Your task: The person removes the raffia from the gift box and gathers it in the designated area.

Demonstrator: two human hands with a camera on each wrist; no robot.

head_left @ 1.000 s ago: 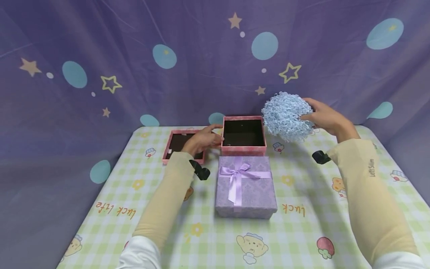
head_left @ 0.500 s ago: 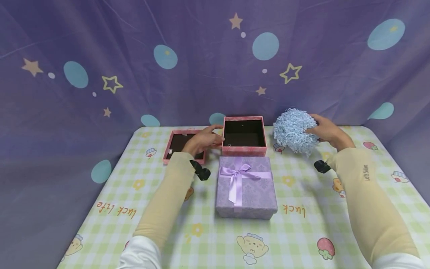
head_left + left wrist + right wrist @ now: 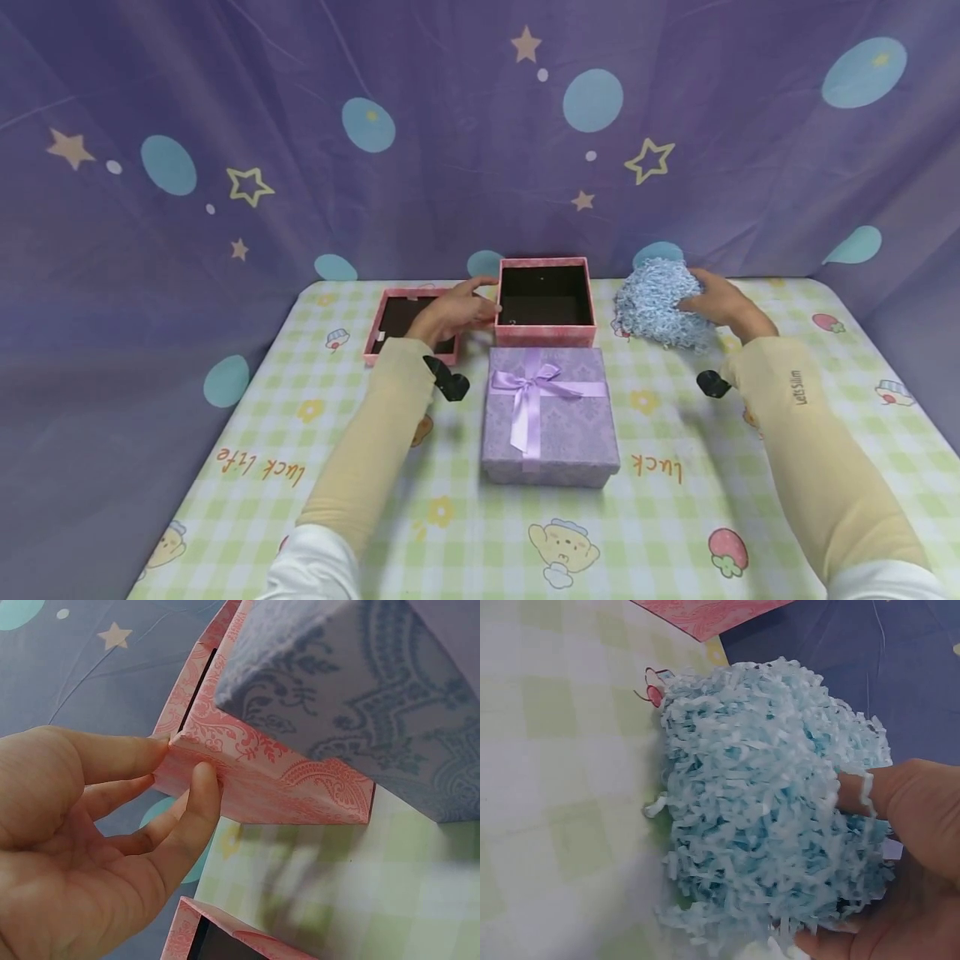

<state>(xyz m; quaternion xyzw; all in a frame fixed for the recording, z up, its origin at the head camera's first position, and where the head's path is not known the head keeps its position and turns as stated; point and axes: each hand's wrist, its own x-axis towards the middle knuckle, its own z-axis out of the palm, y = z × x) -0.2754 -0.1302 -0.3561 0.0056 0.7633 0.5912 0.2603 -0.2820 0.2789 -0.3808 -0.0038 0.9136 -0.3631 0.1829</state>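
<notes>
A clump of light blue shredded paper [image 3: 660, 302] sits on the tablecloth to the right of the pink box [image 3: 545, 336], apart from it. My right hand [image 3: 718, 300] holds the clump from its right side; the right wrist view shows the thumb sunk into the shreds [image 3: 750, 802], with other fingers partly hidden. At the left wall of the pink box, my left hand [image 3: 459, 310] touches the corner with extended fingers, seen closely in the left wrist view beside the pink patterned wall [image 3: 277, 769]. The pink box stands uncovered, its dark inside bare.
A purple gift box [image 3: 551, 425] with a ribbon bow stands directly in front of the pink box. The pink lid [image 3: 372, 346] lies upturned at the left, partly under my left hand. A purple curtain [image 3: 450, 167] rises behind the table.
My right hand has lowered the shredded paper onto the table, slightly right of where it hung, and the clump now looks flatter. My left hand has stayed at the pink box.
</notes>
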